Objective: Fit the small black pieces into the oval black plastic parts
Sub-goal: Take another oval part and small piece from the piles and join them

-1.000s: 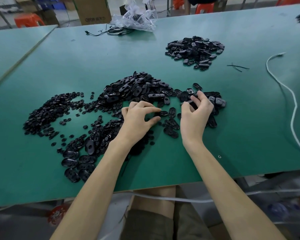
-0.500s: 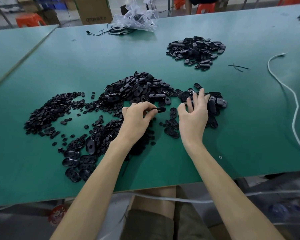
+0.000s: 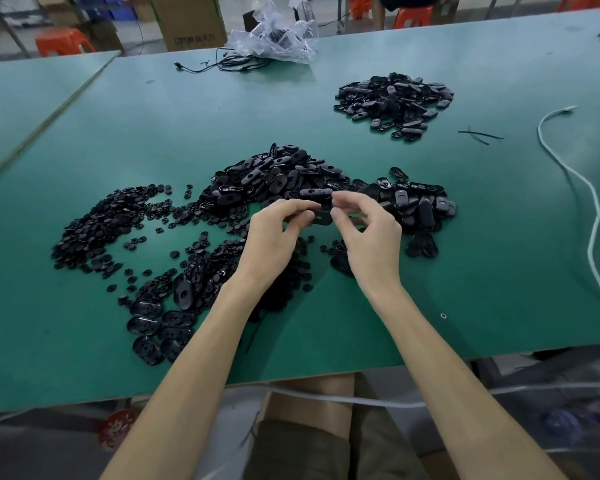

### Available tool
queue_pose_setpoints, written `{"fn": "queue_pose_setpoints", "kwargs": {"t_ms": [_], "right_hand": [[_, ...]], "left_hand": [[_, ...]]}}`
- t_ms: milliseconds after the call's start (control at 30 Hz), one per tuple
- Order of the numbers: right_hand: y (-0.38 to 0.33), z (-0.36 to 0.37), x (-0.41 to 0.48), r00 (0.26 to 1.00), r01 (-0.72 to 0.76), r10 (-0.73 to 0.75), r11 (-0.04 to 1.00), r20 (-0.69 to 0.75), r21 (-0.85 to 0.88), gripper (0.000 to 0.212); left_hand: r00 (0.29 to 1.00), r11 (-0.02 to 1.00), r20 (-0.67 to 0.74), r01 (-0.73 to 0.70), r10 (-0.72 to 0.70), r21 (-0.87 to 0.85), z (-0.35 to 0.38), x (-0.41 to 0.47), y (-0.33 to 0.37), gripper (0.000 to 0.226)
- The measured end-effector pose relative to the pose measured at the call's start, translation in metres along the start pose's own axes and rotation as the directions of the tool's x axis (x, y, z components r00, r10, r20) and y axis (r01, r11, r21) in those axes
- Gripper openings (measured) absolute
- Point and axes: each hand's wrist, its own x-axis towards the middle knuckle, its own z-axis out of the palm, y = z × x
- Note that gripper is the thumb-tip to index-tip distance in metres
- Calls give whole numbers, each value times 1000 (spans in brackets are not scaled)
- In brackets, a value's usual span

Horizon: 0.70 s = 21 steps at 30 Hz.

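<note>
Oval black plastic part (image 3: 322, 218) is pinched by the left hand (image 3: 274, 239) and right hand (image 3: 371, 237) above the green counter (image 3: 482, 271), likely steadied for fitting.

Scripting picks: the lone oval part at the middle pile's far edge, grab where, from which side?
Probably pinch the oval part across its short width, by the long rims, from above on the far side: it lies flat on the table, bare surface beyond, the pile crowding its near side.
</note>
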Motion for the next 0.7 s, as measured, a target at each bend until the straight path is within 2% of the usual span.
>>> {"fn": "queue_pose_setpoints", "kwargs": {"t_ms": [200,267,400,500,600,700], "right_hand": [[2,2,1,997,3,-1,1000,82,-17,15],[2,2,1,998,-2,3,1000,68,-13,13],[2,0,1,999,-47,47,998,-17,36,11],[3,0,1,997,-71,71,996,-12,47,10],[3,-1,1,997,-73,74,996,-14,45,9],[3,-1,2,997,-80,81,996,-21,49,8]], "left_hand": [[999,998,-31,19,-21,-56,-1,1,2,14],[998,998,-44,34,-36,-56,-1,0,3,15],[992,998,-106,64,-61,29,-6,0,0,13],[993,989,-58,108,-102,105,-11,0,-3,6],[992,965,-2,123,-126,231,-11,-1,-3,15],[991,953,46,109,-127,284,-10,-1,-3,23]]}}
